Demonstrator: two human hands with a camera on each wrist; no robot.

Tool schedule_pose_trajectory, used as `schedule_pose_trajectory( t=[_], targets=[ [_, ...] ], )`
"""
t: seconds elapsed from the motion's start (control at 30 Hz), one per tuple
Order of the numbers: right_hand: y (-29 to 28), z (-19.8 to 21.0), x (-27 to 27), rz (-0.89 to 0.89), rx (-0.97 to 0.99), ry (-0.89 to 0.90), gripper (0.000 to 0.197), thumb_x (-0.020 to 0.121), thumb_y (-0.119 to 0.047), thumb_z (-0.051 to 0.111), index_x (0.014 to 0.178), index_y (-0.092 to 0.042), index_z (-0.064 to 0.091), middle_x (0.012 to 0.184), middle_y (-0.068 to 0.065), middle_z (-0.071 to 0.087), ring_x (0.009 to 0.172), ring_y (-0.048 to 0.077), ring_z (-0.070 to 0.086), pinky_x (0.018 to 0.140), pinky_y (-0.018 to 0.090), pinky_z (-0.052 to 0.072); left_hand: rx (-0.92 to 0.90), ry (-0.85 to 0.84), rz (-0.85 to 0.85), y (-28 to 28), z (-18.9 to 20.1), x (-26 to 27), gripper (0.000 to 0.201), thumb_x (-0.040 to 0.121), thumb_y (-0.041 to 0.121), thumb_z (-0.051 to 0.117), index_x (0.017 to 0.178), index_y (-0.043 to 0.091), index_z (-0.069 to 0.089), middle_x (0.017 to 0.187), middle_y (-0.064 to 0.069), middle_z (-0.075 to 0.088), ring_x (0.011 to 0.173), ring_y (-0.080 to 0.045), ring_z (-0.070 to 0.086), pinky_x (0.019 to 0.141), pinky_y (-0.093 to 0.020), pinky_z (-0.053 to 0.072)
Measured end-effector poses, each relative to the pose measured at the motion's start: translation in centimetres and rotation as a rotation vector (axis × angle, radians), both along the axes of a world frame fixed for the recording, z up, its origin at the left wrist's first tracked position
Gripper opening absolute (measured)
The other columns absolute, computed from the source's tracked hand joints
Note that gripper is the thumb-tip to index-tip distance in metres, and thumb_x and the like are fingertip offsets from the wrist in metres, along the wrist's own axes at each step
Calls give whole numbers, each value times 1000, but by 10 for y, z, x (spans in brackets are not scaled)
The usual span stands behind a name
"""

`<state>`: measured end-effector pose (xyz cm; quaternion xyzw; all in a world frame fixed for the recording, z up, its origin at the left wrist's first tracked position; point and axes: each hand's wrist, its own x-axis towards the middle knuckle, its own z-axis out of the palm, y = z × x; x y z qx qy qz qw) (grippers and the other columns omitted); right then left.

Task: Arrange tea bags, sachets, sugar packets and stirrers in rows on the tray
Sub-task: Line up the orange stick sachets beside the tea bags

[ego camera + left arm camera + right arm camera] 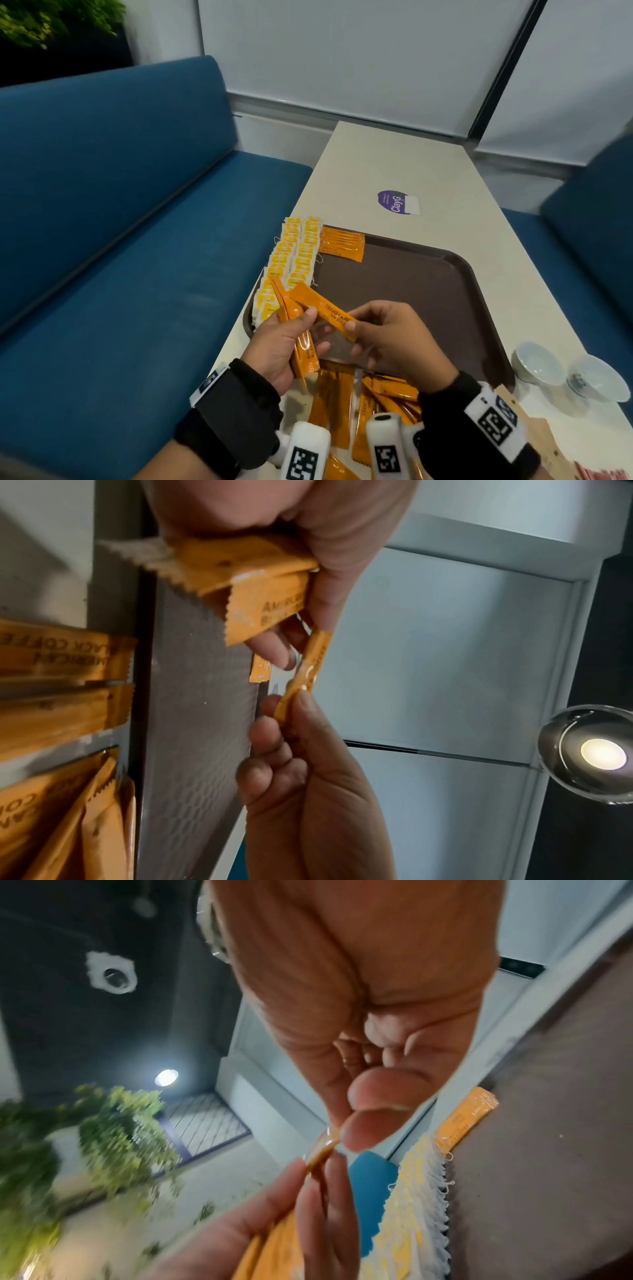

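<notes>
While both hands hover above the near edge of the brown tray point(428, 291), the left hand point(274, 349) grips a small bundle of orange coffee sachets point(301, 353), with fingers curled round them and the thumb pressed on top. One single sachet point(329, 313) spans the gap between the hands: its far end rests among the bundle, and its near end is pinched between the thumb and forefinger of the right hand point(394, 342). In the right wrist view the pinch point is blurred, so how many of the other fingers touch the sachet cannot be told. On the tray, two rows of yellow-and-white tea bags point(291, 260) lie along the left rim, overlapping one another. Just beside their far end, a short row of orange sachets point(342, 245) lies flat at the far-left corner of the tray. A loose pile of further orange sachets point(363, 394) lies on the cream worktop point(394, 164) in front of the tray, under the wrists. Two glass bowls point(565, 373) stand on the worktop to the right of the tray, and a purple sticker point(394, 202) sits on the worktop beyond it.
</notes>
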<state>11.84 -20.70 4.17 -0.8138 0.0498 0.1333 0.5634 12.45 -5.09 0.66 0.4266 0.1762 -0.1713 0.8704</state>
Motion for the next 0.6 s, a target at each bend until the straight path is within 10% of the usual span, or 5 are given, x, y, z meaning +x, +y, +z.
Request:
schedule_pose_trajectory(
  t=[0.43,0.6],
  targets=[
    [-6,4,39,144,183,147,17,82,7,64,93,-3,57,68,10,66,56,17,65,43,23,49,138,-34,52,1,-13,14,5,83,16,64,86,17,61,68,-1,60,58,-11,52,40,-19,41],
    [12,6,36,300,-114,9,24,77,-21,75,92,-15,58,78,-2,67,65,5,63,48,11,44,312,-124,-37,8,-8,19,12,80,15,68,77,18,58,55,3,49,49,-9,42,40,-18,35]
  ],
)
